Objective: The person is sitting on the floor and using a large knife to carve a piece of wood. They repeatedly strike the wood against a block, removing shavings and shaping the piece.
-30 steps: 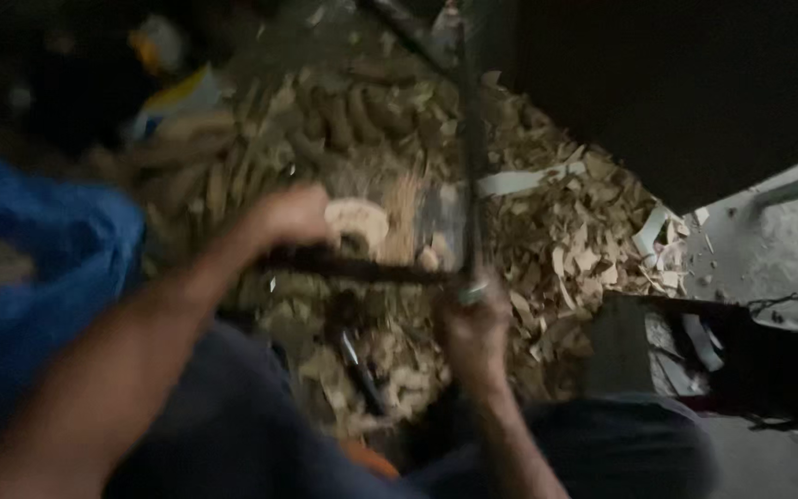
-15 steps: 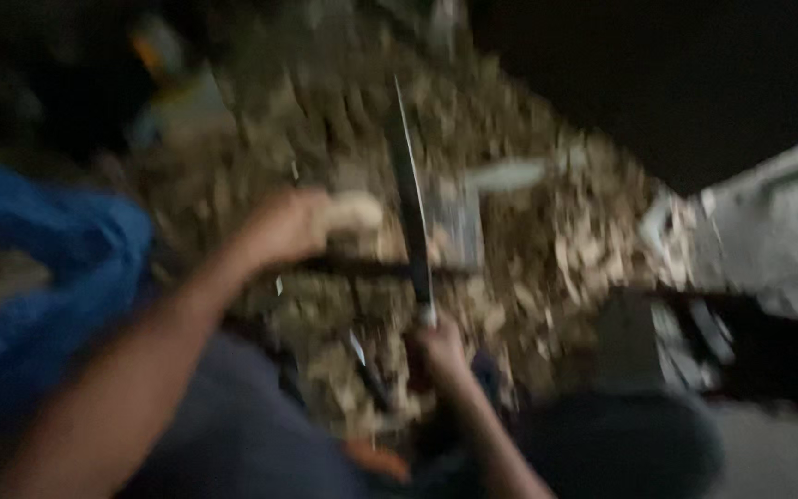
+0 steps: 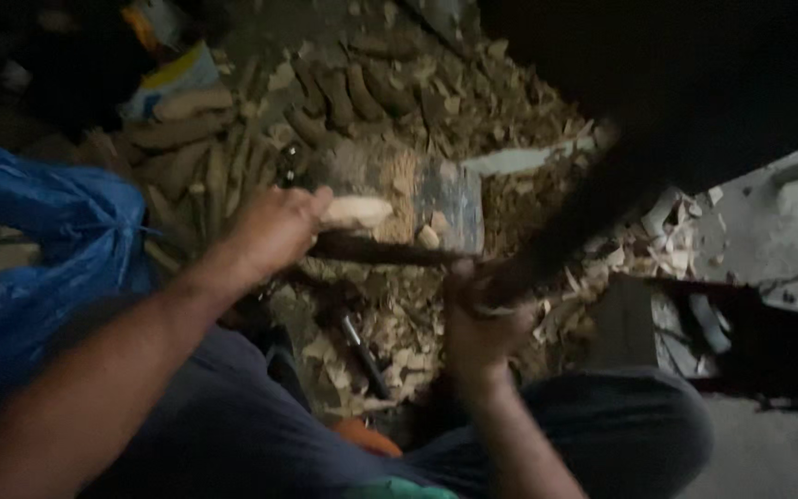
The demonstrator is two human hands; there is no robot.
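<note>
A wide heap of wood chips and shavings (image 3: 519,120) covers the ground ahead of the seated person, reaching from the far edge of the view down to the knees. To the left lies a crumpled blue plastic sheet (image 3: 48,240), large and bright against the dim floor. A pale concrete slab (image 3: 768,222) shows at the right edge, well apart from the hands. In the middle of the heap stands a chopping block (image 3: 417,199), its top worn and littered with chips. Behind and to the left of it, rough brown wood pieces (image 3: 344,92) lie stacked side by side.

The person's legs in dark trousers (image 3: 602,425) fill the near edge of the view. The left hand (image 3: 274,226) rests at the left side of the block, its fingers wrapped around a short pale piece of wood (image 3: 355,212) whose far end lies on the block top. The right hand (image 3: 477,319) is nearer the body, just in front of the block, fingers clenched tight on the handle of a long dark blade (image 3: 584,217) that slants up and away to the right, blurred. A dark bar (image 3: 371,249) runs along the near edge of the block between the two hands. Below it, among the chips near the knees, lies a small dark tool (image 3: 362,346), untouched.
</note>
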